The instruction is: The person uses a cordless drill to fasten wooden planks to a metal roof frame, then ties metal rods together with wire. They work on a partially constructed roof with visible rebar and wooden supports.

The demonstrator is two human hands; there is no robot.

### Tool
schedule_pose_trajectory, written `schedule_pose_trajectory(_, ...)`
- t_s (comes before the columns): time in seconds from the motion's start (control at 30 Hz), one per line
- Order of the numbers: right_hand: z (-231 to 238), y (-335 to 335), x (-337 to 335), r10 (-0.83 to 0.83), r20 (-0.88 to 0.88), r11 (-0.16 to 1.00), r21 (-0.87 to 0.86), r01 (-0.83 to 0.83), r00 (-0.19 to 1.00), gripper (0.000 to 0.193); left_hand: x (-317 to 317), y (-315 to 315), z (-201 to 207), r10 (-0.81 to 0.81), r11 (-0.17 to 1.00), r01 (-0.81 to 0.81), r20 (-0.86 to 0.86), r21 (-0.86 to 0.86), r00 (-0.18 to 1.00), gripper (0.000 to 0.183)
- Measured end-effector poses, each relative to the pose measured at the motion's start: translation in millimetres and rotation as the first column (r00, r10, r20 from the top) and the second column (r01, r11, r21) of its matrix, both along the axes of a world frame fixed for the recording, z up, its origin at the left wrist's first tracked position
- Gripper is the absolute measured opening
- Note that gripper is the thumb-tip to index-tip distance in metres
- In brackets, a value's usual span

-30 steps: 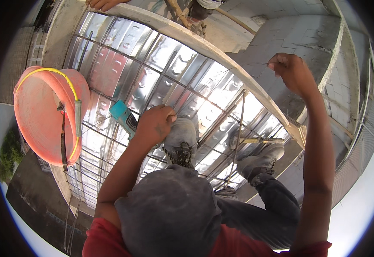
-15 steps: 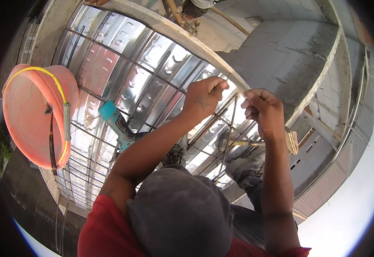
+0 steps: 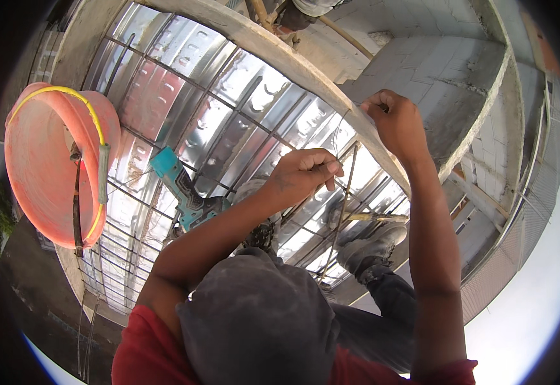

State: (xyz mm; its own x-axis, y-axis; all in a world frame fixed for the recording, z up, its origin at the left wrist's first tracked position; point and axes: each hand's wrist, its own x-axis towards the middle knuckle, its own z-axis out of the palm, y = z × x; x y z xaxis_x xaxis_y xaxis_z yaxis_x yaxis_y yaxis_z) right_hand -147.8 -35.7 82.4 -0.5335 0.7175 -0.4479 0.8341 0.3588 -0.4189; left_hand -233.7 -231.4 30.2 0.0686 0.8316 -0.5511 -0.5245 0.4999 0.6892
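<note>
My left hand (image 3: 309, 172) is closed in a pinch above the shiny metal decking, thumb against the bent fingers, on a thin wire (image 3: 338, 131) that shows only faintly. Higher and to the right, my right hand (image 3: 396, 122) is also closed, fingertips pressed together on what looks like thin wire by the concrete edge. Under my hands, dark reinforcing bars (image 3: 241, 110) cross the ribbed decking (image 3: 219, 138) in a grid. A teal cordless power tool (image 3: 180, 186) lies on the bars, left of my left forearm.
At left is a pink-orange bucket (image 3: 33, 173) with a yellow handle and a dark rod across it. A concrete rim (image 3: 280, 54) borders the decking. A wooden-handled tool (image 3: 373, 217) lies by my boot (image 3: 373, 246). Another person (image 3: 299, 16) is beyond the rim.
My hands have moved apart: the right up and slightly right, the left down toward me. A hand on the rim at the top left has left the view.
</note>
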Motion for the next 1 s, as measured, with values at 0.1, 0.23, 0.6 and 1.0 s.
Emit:
schedule_pose_trajectory(0.1, 3, -4, -1, -0.086, 0.023, 0.996, 0.039, 0.085, 0.996, 0.018, 7, 24, 6, -0.001, 1.0, 0.0, 0.248, 0.004, 0.969, 0.026)
schedule_pose_trajectory(0.23, 3, -31, 9, -0.248, -0.037, 0.965, 0.085, 0.25, 0.968, 0.021, 19, 25, 4, 0.288, 0.951, -0.171, 0.543, -0.257, 0.788, 0.031)
schedule_pose_trajectory(0.6, -8, -66, 30, -0.467, -0.196, 0.884, -0.114, 0.453, 0.862, 0.022, 20, 40, -16, 0.312, 0.948, -0.228, 0.507, -0.222, 0.803, 0.043)
schedule_pose_trajectory(1.0, 21, -43, 21, -0.019, -0.038, 0.996, -0.085, 0.015, 0.999, 0.031, 21, 60, -38, 0.28, 0.958, -0.215, 0.478, -0.188, 0.833, 0.039)
